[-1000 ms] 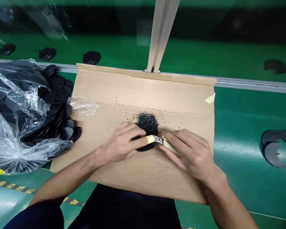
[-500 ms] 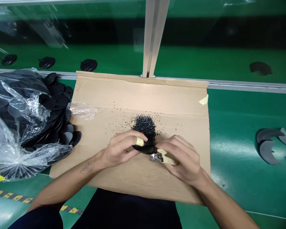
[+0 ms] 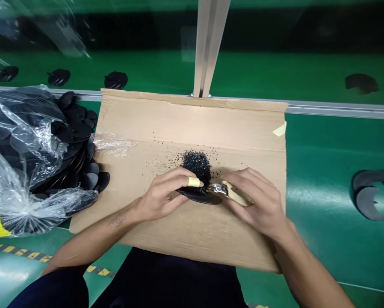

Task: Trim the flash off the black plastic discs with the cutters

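Observation:
My left hand (image 3: 168, 191), with yellow tape around one finger, pinches a thin black curved plastic piece (image 3: 202, 197) by its left part. In my right hand (image 3: 254, 199) is a pair of cutting pliers (image 3: 222, 189) with pale yellow wrapped handles. The metal jaws lie at the upper edge of the black piece; whether they bite on it I cannot tell. Just beyond both hands, a heap of small black bits (image 3: 196, 164) is spread on a cardboard sheet (image 3: 192, 231), with stray bits around it.
A clear plastic bag (image 3: 22, 171) full of black pieces stands at the left, with loose black discs (image 3: 79, 128) spilling beside it. Curved grey-black pieces (image 3: 368, 203) lie on the green table at the right. A metal post (image 3: 211, 47) rises behind the cardboard.
The pliers have swung up and forward, so their jaws now point left at the black piece's upper edge. More of the black piece shows to the right. The view has shifted slightly.

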Motion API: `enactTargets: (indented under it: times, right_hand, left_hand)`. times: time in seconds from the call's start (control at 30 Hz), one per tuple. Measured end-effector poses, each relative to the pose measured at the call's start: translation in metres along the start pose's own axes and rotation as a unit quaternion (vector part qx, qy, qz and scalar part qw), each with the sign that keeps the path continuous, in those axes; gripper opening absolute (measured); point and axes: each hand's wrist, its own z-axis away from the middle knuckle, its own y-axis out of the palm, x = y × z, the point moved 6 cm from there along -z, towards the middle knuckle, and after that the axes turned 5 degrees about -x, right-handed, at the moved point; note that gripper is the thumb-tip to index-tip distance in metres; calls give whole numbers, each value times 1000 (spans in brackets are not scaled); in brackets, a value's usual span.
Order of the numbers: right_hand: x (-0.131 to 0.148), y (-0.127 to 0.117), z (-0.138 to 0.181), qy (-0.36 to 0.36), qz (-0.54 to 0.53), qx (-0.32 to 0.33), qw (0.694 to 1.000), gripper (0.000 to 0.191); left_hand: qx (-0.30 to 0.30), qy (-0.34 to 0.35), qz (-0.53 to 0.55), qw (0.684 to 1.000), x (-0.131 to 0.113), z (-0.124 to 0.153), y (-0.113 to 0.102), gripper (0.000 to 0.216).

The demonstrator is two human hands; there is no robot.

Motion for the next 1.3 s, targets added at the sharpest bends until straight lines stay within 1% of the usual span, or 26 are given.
enactTargets:
  times: [0.1, 0.23, 0.37, 0.5, 0.73, 0.83, 0.93, 1.0, 1.07, 1.2, 1.23, 1.3]
  right_hand:
    - [0, 6, 3, -18, 19, 24, 999, 26]
    - [1, 10, 3, -23, 41, 33, 998, 24]
    - [4, 10, 3, -34, 65, 28, 997, 20]
    - [7, 10, 4, -50, 116, 12, 992, 15]
    - [14, 9, 4, -76, 169, -8, 983, 15]
    - [14, 9, 5, -67, 157, -9, 985, 15]
    - [10, 10, 6, -33, 87, 5, 996, 14]
    - [8, 10, 7, -16, 54, 6, 998, 14]
    - [7, 10, 7, -15, 69, 1, 998, 16]
    - [5, 11, 6, -28, 135, 10, 990, 17]
    - [4, 11, 6, -27, 139, 17, 990, 16]
    - [0, 10, 4, -18, 134, 31, 990, 17]
  left_hand:
    - [-4, -4, 11, 1000, 0, 0, 0, 23]
    - [-2, -1, 12, 1000, 0, 1, 0, 23]
    - [-3, -2, 12, 1000, 0, 2, 0, 22]
    - [-10, -9, 18, 1000, 1, 4, 1, 22]
    - [-15, -14, 32, 999, 3, 7, 3, 21]
    - [-8, -18, 42, 999, 3, 6, 4, 20]
    - [-5, -12, 46, 999, 1, 4, 3, 21]
    - [-14, 0, 42, 999, -1, 2, 1, 25]
    - [-16, 17, 36, 999, -3, 2, 0, 29]
    - [15, 38, -18, 999, -4, 3, 7, 27]
    - [14, 38, -31, 999, -3, 4, 7, 27]
    - [-8, 25, -41, 999, 0, 4, 6, 28]
